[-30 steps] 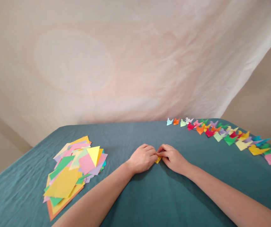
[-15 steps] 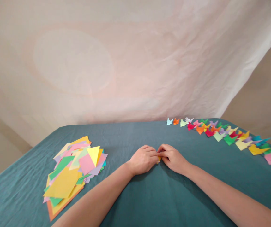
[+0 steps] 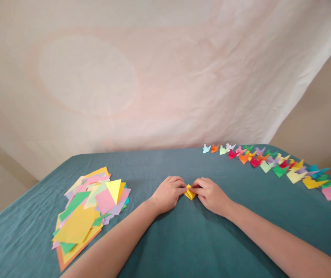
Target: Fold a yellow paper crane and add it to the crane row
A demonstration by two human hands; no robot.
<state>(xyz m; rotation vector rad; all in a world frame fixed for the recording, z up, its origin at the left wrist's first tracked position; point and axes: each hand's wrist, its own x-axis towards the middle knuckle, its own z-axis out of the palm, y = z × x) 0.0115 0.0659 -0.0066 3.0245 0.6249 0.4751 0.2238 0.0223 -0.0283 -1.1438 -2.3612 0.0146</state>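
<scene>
A small folded piece of yellow origami paper lies at the middle of the table, its shape a diamond with crease lines. My left hand pinches its left corner between thumb and fingers. On the other side, my right hand grips the right corner in the same way. The fingertips cover both side corners, while the centre and the near point of the paper show between them.
A loose pile of coloured paper squares spreads over the left of the table, a yellow folded piece on top. Several folded paper birds stand in rows along the right. Behind the teal tablecloth hangs a pale sheet.
My left hand has shifted left, away from my right hand. More of the yellow folded paper now shows between them. The pile and the birds are unchanged.
</scene>
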